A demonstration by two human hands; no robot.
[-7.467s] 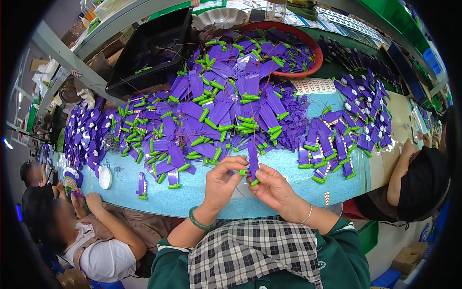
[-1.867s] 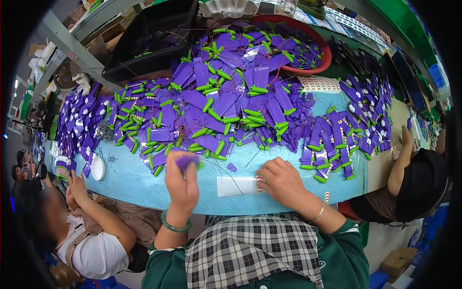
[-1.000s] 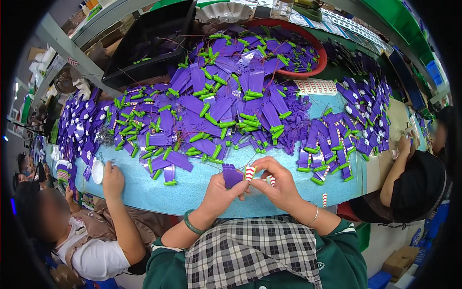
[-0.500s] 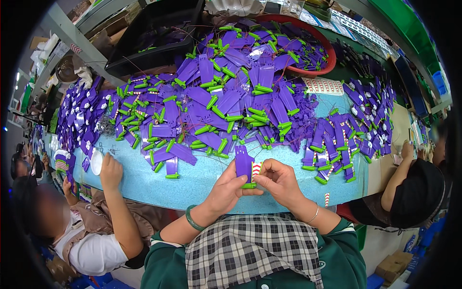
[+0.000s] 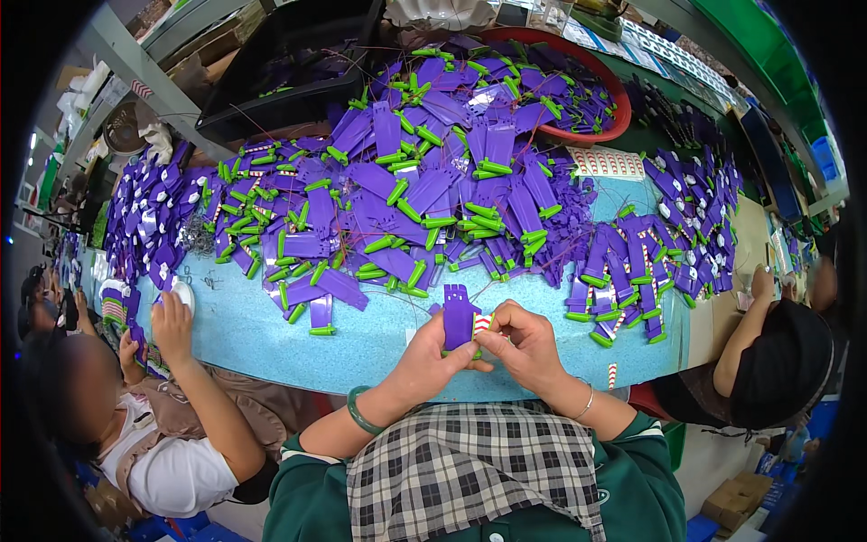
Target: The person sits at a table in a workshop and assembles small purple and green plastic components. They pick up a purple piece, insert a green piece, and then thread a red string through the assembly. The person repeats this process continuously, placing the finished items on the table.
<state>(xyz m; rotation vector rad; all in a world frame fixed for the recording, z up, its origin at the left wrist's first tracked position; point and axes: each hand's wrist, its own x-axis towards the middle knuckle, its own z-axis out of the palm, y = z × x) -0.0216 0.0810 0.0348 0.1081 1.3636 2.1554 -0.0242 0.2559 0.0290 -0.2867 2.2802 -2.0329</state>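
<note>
My left hand (image 5: 423,363) is closed around a flat purple plastic piece (image 5: 459,316), with the thumb across its lower part. The piece stands upright, its notched end away from me, and a bit of green shows at the near end between my fingers. Against the right side of this piece, my right hand (image 5: 526,350) pinches a small red and white chevron sticker (image 5: 482,322) between thumb and forefinger. Fingers hide part of the sticker, and I cannot tell how much of it touches the plastic.
Beyond my hands lies a big heap of purple pieces with green ends (image 5: 433,194). A red tub (image 5: 623,107), a black tray (image 5: 226,122) and a sticker sheet (image 5: 607,162) are farther back. On the left, a co-worker's hand (image 5: 172,327) is beside a white dish (image 5: 185,296). Another person sits right.
The purple piece has shifted slightly, and less of the sticker shows between my hands. The co-worker's hand on the left has moved left and toward the near side.
</note>
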